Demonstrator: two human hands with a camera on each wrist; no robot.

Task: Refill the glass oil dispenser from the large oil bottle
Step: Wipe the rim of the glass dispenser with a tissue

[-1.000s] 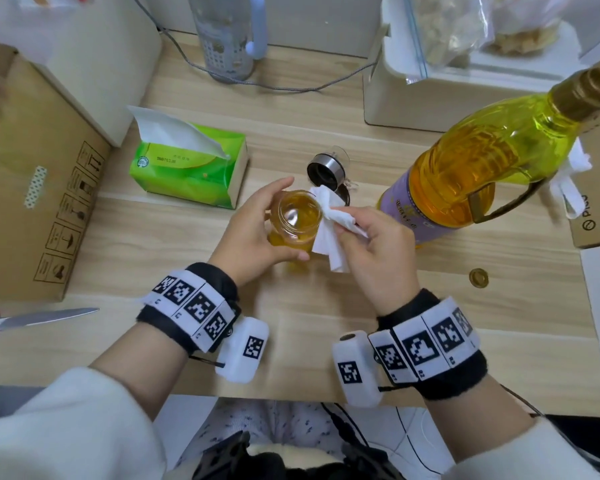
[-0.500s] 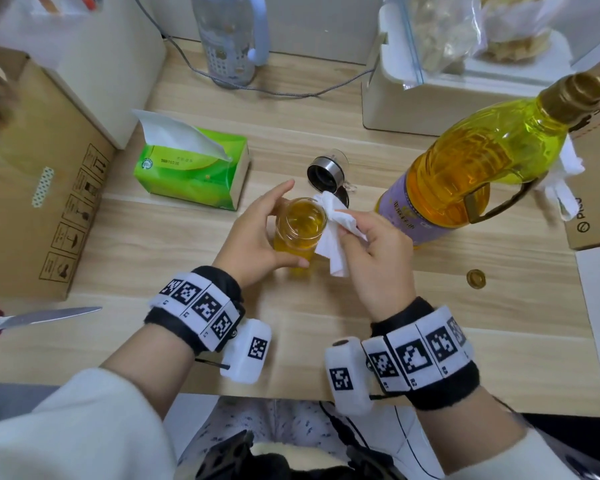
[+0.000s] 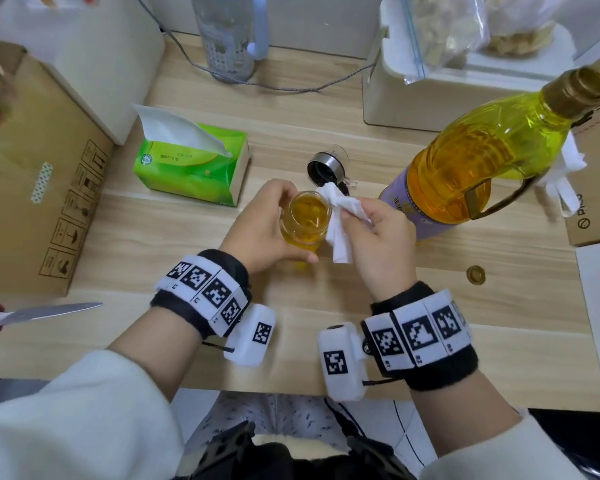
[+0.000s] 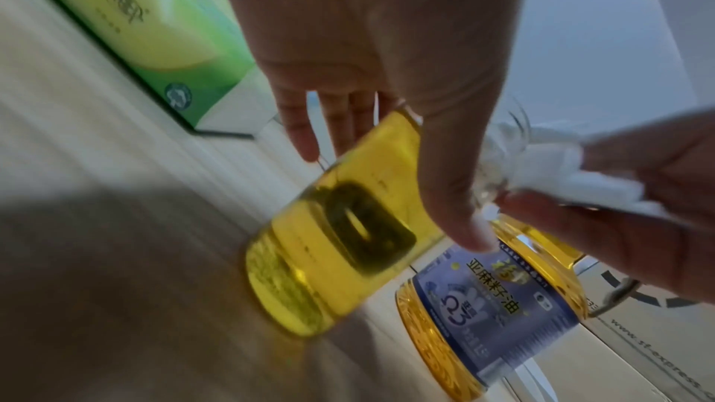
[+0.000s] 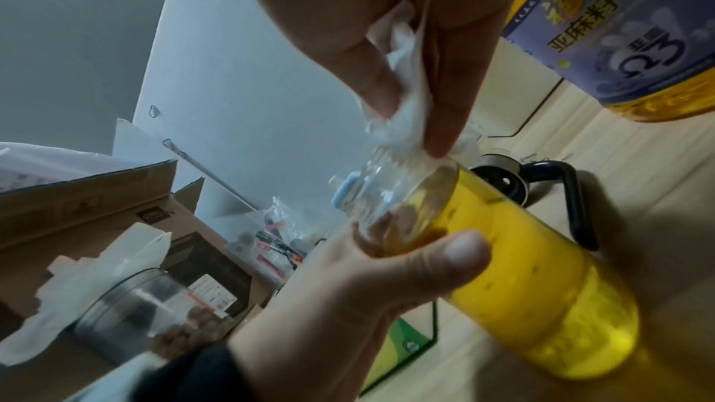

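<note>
Fingers [image 4: 340, 121] of the left hand [image 3: 257, 230] curl round the upper body of the glass oil dispenser [image 3: 303, 221], thumb on the near side, steadying it on the bench about midway between the side edges; it looks slightly tilted in the wrist views. Right hand [image 3: 378, 237] pinches a crumpled white tissue [image 3: 340, 220] between thumb and fingertips and presses it to the open rim. The dispenser is nearly full of yellow oil, so it likely handles heavy for its size, and being hard glass with possible oil at the neck, it is slippery and breakable. A full wrap low on the body seems safer than a hold near the rim. Its black and steel pour cap [image 3: 326, 166] lies just behind it. The large oil bottle [image 3: 475, 161] stands toward the bench's right edge, capped; soft plastic, heavy, best lifted by its handle
</note>
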